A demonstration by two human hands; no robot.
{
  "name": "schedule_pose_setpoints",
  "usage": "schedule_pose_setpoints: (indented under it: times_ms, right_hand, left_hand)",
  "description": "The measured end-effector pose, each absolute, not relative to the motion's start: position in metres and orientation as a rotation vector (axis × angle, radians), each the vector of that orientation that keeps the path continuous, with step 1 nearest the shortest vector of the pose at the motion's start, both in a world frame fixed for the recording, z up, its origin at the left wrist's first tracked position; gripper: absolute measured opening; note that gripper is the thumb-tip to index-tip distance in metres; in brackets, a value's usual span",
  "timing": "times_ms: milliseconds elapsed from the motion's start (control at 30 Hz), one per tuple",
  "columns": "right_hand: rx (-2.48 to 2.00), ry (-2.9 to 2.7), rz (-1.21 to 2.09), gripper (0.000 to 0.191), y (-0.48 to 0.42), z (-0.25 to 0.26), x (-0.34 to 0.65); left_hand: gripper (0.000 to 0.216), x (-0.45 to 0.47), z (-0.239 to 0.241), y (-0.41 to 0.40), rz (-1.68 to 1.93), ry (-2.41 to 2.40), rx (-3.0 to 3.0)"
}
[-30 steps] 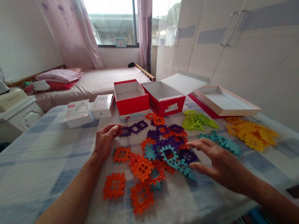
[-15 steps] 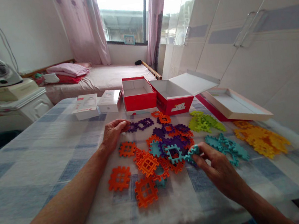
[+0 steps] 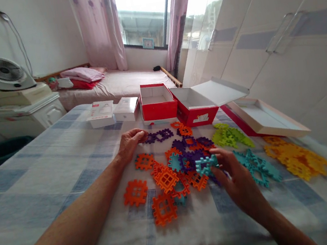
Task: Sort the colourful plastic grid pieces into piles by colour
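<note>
My right hand (image 3: 236, 179) is closed on a teal plastic grid tile (image 3: 206, 165), held just above the mixed heap of orange, purple and teal tiles (image 3: 176, 169) in the middle of the table. My left hand (image 3: 130, 144) rests curled at the heap's far left edge, its fingertips touching a purple tile (image 3: 159, 135). A sorted teal pile (image 3: 257, 163) lies just right of my right hand. Beyond it are a yellow-orange pile (image 3: 297, 155) and a lime green pile (image 3: 229, 135).
The checked tablecloth (image 3: 49, 164) covers the table. Two open red boxes (image 3: 157, 105) (image 3: 198, 109) and a flat lid (image 3: 267, 117) stand at the back, with white cartons (image 3: 114, 110) to their left. A fan (image 3: 5, 74) sits on a cabinet at far left.
My right hand reached into the heap, closed on a teal tile and lifted it. My left hand stayed at the purple tiles. The camera turned slightly left.
</note>
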State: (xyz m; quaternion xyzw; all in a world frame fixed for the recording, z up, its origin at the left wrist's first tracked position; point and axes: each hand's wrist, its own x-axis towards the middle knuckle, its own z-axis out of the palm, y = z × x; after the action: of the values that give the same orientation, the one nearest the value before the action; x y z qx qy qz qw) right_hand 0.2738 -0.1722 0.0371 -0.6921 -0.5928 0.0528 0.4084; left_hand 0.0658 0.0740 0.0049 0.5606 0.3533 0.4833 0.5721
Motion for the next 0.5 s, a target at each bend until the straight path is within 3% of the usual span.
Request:
schedule_pose_setpoints:
  times_ms: [233,500]
  right_hand:
    - [-2.164,-1.118,-0.174,0.046,-0.209,0.058,0.357]
    - [-2.268,-1.257,-0.379,0.047,-0.228,0.0,0.421]
  left_hand:
    - [0.023,0.065,0.004,0.075,1.115,0.844,1.323]
    - [0.019,0.065,0.006,0.074,1.114,0.86,1.317]
